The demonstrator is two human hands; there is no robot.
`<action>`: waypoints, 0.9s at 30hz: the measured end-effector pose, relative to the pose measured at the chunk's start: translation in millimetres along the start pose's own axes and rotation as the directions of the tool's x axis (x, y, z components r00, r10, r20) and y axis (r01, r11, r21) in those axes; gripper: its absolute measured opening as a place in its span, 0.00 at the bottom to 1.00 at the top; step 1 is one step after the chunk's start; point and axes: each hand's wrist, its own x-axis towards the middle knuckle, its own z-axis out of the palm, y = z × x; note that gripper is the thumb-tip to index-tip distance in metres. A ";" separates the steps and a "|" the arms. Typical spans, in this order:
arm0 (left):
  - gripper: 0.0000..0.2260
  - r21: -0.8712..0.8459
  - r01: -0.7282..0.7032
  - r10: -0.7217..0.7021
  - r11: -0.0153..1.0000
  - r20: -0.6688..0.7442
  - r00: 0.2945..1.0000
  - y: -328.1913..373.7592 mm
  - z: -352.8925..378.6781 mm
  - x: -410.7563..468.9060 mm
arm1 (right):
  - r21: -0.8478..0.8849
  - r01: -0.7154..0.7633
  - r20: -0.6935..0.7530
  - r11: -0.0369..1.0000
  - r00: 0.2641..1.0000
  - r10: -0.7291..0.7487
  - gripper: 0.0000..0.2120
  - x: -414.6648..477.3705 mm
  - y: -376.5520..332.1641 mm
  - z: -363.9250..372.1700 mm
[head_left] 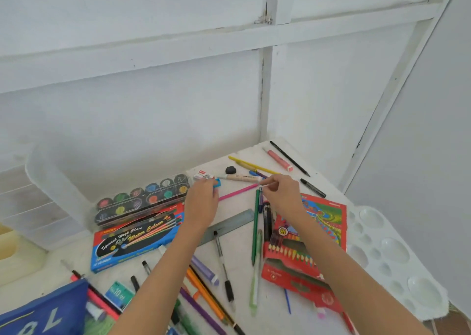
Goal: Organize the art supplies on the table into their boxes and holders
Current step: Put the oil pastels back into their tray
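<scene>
Pens [254, 232] lie all over the desk [239, 258]. My left hand [201, 202] pinches a little blue sharpener [217, 183], my right hand [283, 197] pinches a thin white stick [267, 184] (maybe a pen). One bump could roll pens off the edge

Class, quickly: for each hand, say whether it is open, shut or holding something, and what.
Left hand: pinches a small blue object, probably a sharpener.
Right hand: pinches a thin pale item; what it is cannot be told.
</scene>
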 end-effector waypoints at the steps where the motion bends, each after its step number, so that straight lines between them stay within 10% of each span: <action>1: 0.13 0.035 0.001 -0.002 0.999 0.022 1.000 -2.2 2.1 4.1 | -0.014 -0.028 0.024 1.000 0.999 0.028 0.07 8.2 1.4 -1.4; 13: 0.13 0.211 -0.057 0.070 0.976 -0.053 0.996 -4.7 20.9 8.8 | -0.246 -0.067 0.176 0.967 0.978 0.112 0.13 29.2 1.9 18.5; 19: 0.05 -0.318 0.020 -0.097 0.948 -0.230 0.968 7.9 3.8 -11.0 | -0.134 -0.183 0.122 0.974 0.972 0.199 0.11 26.4 -2.0 22.5; 27: 0.03 -0.822 0.141 -0.433 0.552 -0.138 0.891 5.8 -42.0 -63.3 | 0.310 -0.173 0.124 0.935 0.982 0.141 0.10 -11.6 -40.2 8.1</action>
